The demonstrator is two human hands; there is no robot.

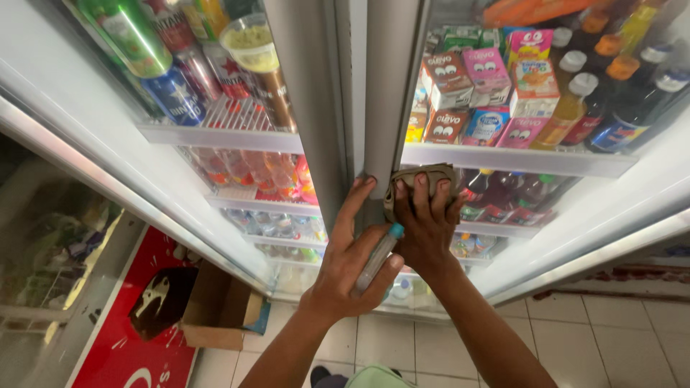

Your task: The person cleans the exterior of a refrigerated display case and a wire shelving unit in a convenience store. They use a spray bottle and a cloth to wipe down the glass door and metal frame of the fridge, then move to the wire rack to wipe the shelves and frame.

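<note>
The cloth [422,177] is bunched under my right hand [425,223], pressed flat against the grey door frame [381,108] between the two glass doors of the drinks fridge, just below the shelf [517,159] of juice cartons [489,79]. My right fingers are spread a little and pushed down on the cloth, pinning it to the frame. My left hand [352,266] is wrapped around a small clear bottle with a blue cap [379,255], fingers closed on it, while the forefinger and thumb rest on the frame beside the cloth.

I think the bottle is the weak point: I grip it with only part of the hand, and leaning on the frame could let it slip and fall to the tiled floor [611,330]. Pressing hard near the glass could also smear it or rattle the cans [180,86] inside.

The frame is a narrow strip with glass on either side, so there is room up and down but little sideways. Below, a cardboard box [219,309] and a red sign [122,338] sit to my left.
</note>
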